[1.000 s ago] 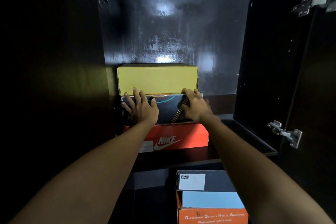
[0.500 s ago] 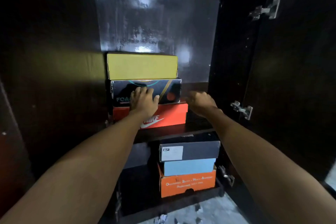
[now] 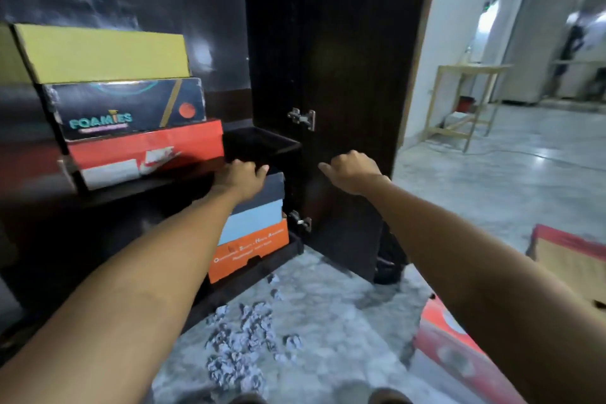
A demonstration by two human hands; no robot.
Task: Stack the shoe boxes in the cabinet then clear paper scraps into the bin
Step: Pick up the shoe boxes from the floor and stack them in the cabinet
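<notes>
With boxes apparently stacked, the left hand (image 3: 241, 175) and right hand (image 3: 352, 170), loosely curled and holding nothing, must next reach the crumpled grey paper scraps (image 3: 242, 344) below them.

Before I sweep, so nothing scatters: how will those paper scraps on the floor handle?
The paper scraps look crumpled and loose, so probably light, soft and easily scattered. Their balled shapes may roll on the smooth-looking floor.
</notes>
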